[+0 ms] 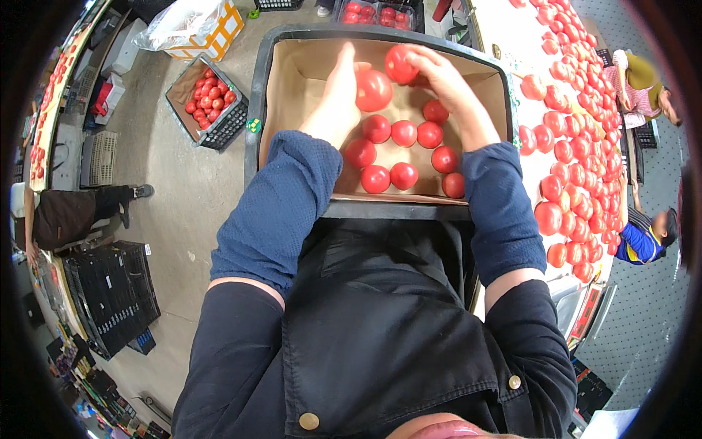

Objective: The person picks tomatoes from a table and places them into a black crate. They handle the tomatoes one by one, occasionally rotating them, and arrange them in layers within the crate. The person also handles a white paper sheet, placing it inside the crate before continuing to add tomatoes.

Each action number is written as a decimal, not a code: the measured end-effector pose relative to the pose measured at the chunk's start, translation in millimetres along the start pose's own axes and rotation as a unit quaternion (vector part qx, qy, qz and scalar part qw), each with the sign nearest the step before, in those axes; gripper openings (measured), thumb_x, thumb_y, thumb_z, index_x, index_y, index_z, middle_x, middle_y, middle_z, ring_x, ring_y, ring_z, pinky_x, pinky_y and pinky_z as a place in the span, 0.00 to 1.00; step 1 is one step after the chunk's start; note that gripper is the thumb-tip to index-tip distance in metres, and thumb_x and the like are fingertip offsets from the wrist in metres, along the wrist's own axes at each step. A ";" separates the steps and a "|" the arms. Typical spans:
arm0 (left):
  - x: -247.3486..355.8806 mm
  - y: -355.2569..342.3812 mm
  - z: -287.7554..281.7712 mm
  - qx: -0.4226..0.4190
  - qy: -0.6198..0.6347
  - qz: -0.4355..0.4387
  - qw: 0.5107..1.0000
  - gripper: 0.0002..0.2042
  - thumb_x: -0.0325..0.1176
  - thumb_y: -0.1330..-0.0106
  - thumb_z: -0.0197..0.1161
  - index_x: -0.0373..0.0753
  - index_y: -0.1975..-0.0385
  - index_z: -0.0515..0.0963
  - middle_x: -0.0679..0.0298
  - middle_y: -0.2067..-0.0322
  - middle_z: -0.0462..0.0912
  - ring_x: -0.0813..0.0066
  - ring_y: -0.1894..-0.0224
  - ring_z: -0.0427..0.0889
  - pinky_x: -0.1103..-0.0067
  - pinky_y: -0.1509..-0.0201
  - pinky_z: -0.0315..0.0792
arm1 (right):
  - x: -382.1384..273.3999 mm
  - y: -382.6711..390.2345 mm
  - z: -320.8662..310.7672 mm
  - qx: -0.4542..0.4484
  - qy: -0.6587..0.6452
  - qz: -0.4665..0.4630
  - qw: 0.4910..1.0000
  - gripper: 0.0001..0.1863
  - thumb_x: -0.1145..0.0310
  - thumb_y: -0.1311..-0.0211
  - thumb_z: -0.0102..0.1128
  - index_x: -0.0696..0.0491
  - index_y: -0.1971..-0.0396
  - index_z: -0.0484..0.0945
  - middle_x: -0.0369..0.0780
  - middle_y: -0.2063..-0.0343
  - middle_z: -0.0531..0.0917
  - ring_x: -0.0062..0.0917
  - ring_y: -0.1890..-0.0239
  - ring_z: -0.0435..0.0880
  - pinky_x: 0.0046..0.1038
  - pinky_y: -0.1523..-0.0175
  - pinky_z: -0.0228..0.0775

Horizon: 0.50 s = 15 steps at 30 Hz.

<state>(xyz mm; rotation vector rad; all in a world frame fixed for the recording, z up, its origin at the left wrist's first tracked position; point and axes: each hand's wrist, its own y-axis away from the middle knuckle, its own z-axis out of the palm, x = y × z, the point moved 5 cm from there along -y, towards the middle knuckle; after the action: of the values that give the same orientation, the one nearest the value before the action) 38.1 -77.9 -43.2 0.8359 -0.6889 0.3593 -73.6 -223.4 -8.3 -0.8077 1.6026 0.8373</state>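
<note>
Both my hands reach into a black crate point(292, 36) lined with brown cardboard. My left hand point(338, 91) lies flat against a large red tomato point(374, 89), its fingers curled round it. My right hand point(439, 77) grips a smaller red tomato point(401, 64) just above the large one. Below them several red tomatoes point(403, 134) lie in rows on the cardboard floor of the crate. Both forearms wear dark blue sleeves.
A white table point(512, 33) at the right carries several red tomatoes point(574, 157). Two people point(643, 234) stand beyond it. A smaller crate of tomatoes point(208, 95) sits on the concrete floor at left, with stacked black crates point(110, 293) and another person point(66, 212) further left.
</note>
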 end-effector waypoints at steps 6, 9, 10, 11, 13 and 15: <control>12.9 47.1 40.4 -0.332 0.026 -0.045 0.942 0.31 0.60 0.31 0.50 0.35 0.47 0.74 0.48 0.57 0.81 0.61 0.65 0.85 0.63 0.64 0.82 | -20.5 11.5 -24.9 -0.004 -0.106 0.050 0.993 0.19 0.54 0.31 0.50 0.55 0.57 0.80 0.35 0.66 0.82 0.18 0.66 0.80 0.22 0.58 0.74; 19.5 53.8 43.8 -0.401 0.067 -0.032 0.913 0.31 0.60 0.30 0.48 0.34 0.46 0.74 0.45 0.54 0.81 0.63 0.66 0.85 0.66 0.65 0.82 | 17.0 22.7 -29.9 -0.073 0.318 0.187 0.926 0.15 0.56 0.40 0.58 0.53 0.65 0.80 0.38 0.75 0.81 0.20 0.73 0.79 0.25 0.72 0.74; 21.0 55.2 46.3 -0.409 0.080 -0.023 0.909 0.31 0.60 0.30 0.47 0.34 0.46 0.74 0.45 0.53 0.81 0.63 0.66 0.85 0.66 0.65 0.82 | 45.4 29.5 -29.7 -0.117 0.447 0.183 0.868 0.22 0.51 0.45 0.61 0.55 0.62 0.81 0.44 0.75 0.83 0.31 0.71 0.84 0.32 0.68 0.77; 21.7 55.9 48.1 -0.418 0.096 -0.015 0.903 0.31 0.60 0.30 0.46 0.34 0.46 0.74 0.45 0.53 0.81 0.63 0.66 0.85 0.67 0.65 0.82 | 83.0 36.2 -35.0 -0.092 0.534 -0.001 0.840 0.27 0.47 0.49 0.63 0.56 0.59 0.82 0.50 0.70 0.85 0.43 0.66 0.85 0.39 0.60 0.78; 20.7 48.1 42.8 -0.395 0.095 -0.006 0.914 0.33 0.63 0.30 0.45 0.35 0.46 0.74 0.47 0.53 0.81 0.63 0.66 0.85 0.68 0.64 0.82 | 106.6 51.5 -14.9 -0.123 0.543 0.131 0.820 0.35 0.41 0.51 0.64 0.60 0.55 0.79 0.57 0.64 0.83 0.48 0.58 0.83 0.41 0.50 0.76; 21.7 49.6 42.2 -0.374 0.092 -0.002 0.923 0.34 0.64 0.31 0.45 0.36 0.46 0.74 0.48 0.53 0.81 0.64 0.65 0.85 0.68 0.63 0.82 | 115.3 62.7 1.2 -0.082 0.573 0.158 0.800 0.43 0.36 0.51 0.62 0.62 0.49 0.74 0.60 0.61 0.81 0.51 0.53 0.81 0.42 0.46 0.73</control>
<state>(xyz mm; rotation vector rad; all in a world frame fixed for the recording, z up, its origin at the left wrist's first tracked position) 9.4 -78.9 19.3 0.0718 -0.5816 0.1413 -145.4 -198.4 -115.3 -1.3268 2.8249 0.7355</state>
